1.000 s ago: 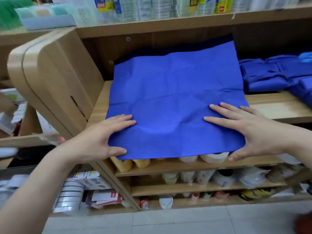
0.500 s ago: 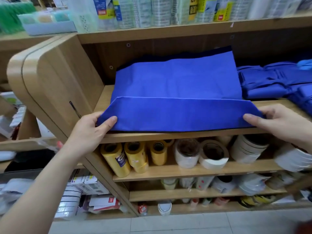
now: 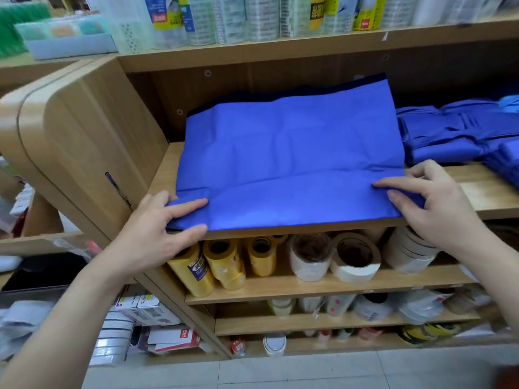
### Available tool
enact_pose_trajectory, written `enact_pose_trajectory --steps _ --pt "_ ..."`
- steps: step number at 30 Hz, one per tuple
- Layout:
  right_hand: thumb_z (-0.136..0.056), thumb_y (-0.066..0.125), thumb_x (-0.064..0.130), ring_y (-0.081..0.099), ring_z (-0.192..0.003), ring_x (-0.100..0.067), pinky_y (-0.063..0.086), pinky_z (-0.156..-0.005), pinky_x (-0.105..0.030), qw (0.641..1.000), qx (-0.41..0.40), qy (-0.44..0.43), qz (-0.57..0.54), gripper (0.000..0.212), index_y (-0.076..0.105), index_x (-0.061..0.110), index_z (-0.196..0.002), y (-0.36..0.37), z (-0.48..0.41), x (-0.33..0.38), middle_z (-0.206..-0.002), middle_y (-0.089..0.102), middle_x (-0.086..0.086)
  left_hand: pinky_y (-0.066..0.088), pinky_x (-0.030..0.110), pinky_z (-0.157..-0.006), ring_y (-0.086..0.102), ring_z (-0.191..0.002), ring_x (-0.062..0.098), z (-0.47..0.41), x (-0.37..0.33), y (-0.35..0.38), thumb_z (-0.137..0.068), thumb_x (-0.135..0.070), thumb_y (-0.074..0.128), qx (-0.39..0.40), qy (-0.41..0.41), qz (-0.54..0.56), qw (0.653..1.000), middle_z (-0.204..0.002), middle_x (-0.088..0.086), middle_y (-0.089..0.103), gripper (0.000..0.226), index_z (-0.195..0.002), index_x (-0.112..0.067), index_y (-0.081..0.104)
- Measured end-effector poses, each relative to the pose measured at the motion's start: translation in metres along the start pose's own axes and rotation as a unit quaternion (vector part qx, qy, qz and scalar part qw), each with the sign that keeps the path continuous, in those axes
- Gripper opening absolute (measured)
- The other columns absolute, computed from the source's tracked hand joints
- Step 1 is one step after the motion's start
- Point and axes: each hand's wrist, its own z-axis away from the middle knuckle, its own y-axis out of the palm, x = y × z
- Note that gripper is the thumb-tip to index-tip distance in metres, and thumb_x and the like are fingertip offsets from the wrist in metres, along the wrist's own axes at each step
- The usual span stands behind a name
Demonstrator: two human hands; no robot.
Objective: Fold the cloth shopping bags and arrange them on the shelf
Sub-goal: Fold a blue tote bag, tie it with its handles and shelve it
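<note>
A blue cloth shopping bag (image 3: 292,153) lies spread on the wooden shelf (image 3: 483,189), its near strip folded up over itself along the front edge. My left hand (image 3: 165,228) pinches the folded strip's left corner between thumb and fingers. At the right corner my right hand (image 3: 429,203) pinches the same fold, index finger lying along the top. A pile of folded blue bags (image 3: 455,133) sits on the same shelf to the right.
Below the shelf stand yellow tape rolls (image 3: 222,262) and white tape rolls (image 3: 354,259). The shelf above holds packaged goods (image 3: 252,18). The cabinet's rounded wooden side panel (image 3: 84,141) rises at the left. More stock sits on lower shelves above a tiled floor.
The hands went from pressing flat on the bag's overhanging near edge to gripping its corners. That edge has been turned up and laid back onto the bag, forming a fold.
</note>
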Motion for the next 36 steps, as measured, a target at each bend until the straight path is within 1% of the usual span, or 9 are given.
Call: enact_pose_trajectory --steps 3,7,11,14,18,23,28,32,36 --pt "-0.087 0.066 0.031 0.048 -0.099 -0.014 0.037 -0.091 -0.030 0.996 0.087 -0.017 0.011 0.034 0.069 0.026 -0.120 -0.010 0.002 -0.002 -0.126 0.050 0.006 0.031 0.029 -0.088 0.032 -0.095 0.013 0.003 0.002 -0.002 -0.069 -0.047 0.079 0.029 0.000 -0.043 0.999 -0.099 -0.004 0.042 0.075 -0.135 -0.047 0.045" --pt "-0.066 0.078 0.052 0.035 -0.110 -0.010 0.025 -0.100 -0.026 0.971 0.217 -0.042 0.095 0.076 0.046 0.045 -0.134 -0.022 0.003 -0.007 -0.142 0.035 0.027 0.028 0.015 -0.093 0.038 -0.105 0.014 0.006 0.004 0.001 -0.072 -0.011 0.084 -0.043 0.029 0.003 0.999 -0.112 -0.004 0.051 0.054 -0.121 -0.028 0.069" --pt "-0.074 0.080 0.003 0.047 -0.112 -0.010 0.028 -0.100 -0.020 0.984 0.172 -0.049 0.024 0.062 0.064 0.040 -0.122 -0.026 -0.001 -0.016 -0.135 0.054 0.020 0.029 0.010 -0.103 0.046 -0.123 -0.003 0.004 0.004 -0.007 -0.076 -0.005 0.079 -0.023 -0.008 0.146 0.989 -0.126 -0.020 0.062 0.034 -0.096 -0.033 0.078" --pt "-0.078 0.077 0.006 0.050 -0.115 0.004 0.031 -0.094 -0.003 0.986 0.157 -0.021 -0.061 0.043 0.073 0.040 -0.105 -0.027 -0.003 -0.019 -0.117 0.064 0.032 0.043 0.023 -0.095 0.061 -0.107 -0.006 0.001 0.001 -0.012 -0.067 -0.026 0.079 -0.023 -0.073 0.263 0.962 -0.104 -0.019 0.073 0.023 -0.088 -0.036 0.079" --pt "-0.075 0.073 0.028 0.064 -0.093 0.004 0.048 -0.080 -0.008 0.971 0.091 0.067 -0.213 0.019 0.076 0.030 -0.094 -0.029 -0.005 -0.018 -0.096 0.074 0.018 0.047 0.027 -0.073 0.066 -0.074 -0.002 -0.002 0.004 -0.012 -0.064 -0.044 0.077 -0.112 -0.111 0.303 0.940 -0.081 -0.011 0.075 0.021 -0.085 -0.040 0.077" --pt "-0.089 0.067 0.010 0.068 -0.079 0.006 0.049 -0.067 -0.006 0.933 -0.030 0.138 -0.330 0.016 0.069 0.015 -0.105 -0.019 -0.015 -0.014 -0.089 0.075 0.011 0.049 0.027 -0.072 0.068 -0.082 0.000 -0.019 0.002 -0.005 -0.078 -0.055 0.072 -0.189 -0.150 0.322 0.916 -0.090 -0.018 0.074 0.018 -0.090 -0.042 0.072" --pt "-0.086 0.075 0.022 0.046 -0.043 0.004 0.040 -0.049 -0.016 0.964 -0.087 0.177 -0.181 0.025 0.055 0.025 -0.071 0.003 -0.026 -0.018 -0.044 0.051 0.023 0.047 0.024 -0.063 0.062 -0.079 0.001 -0.032 -0.004 0.013 -0.082 -0.045 0.073 -0.255 -0.184 0.175 0.933 -0.083 -0.019 0.066 0.018 -0.089 -0.032 0.064" --pt "-0.081 0.069 0.045 0.056 -0.061 -0.019 0.046 -0.062 -0.041 0.977 -0.054 0.193 -0.075 0.030 0.063 0.015 -0.080 0.007 -0.027 -0.016 -0.061 0.061 0.000 0.033 0.019 -0.053 0.051 -0.068 0.000 -0.030 -0.007 0.019 -0.080 -0.047 0.073 -0.264 -0.191 0.067 0.943 -0.077 -0.022 0.055 0.024 -0.091 -0.031 0.059" --pt "-0.088 0.060 0.051 0.056 -0.077 -0.031 0.042 -0.066 -0.040 0.979 -0.062 0.193 -0.012 0.036 0.063 0.015 -0.083 0.007 -0.030 -0.005 -0.071 0.059 -0.001 0.037 0.030 -0.057 0.056 -0.075 0.013 -0.030 -0.006 0.017 -0.079 -0.036 0.077 -0.268 -0.189 0.098 0.940 -0.081 -0.012 0.058 0.034 -0.100 -0.035 0.050"
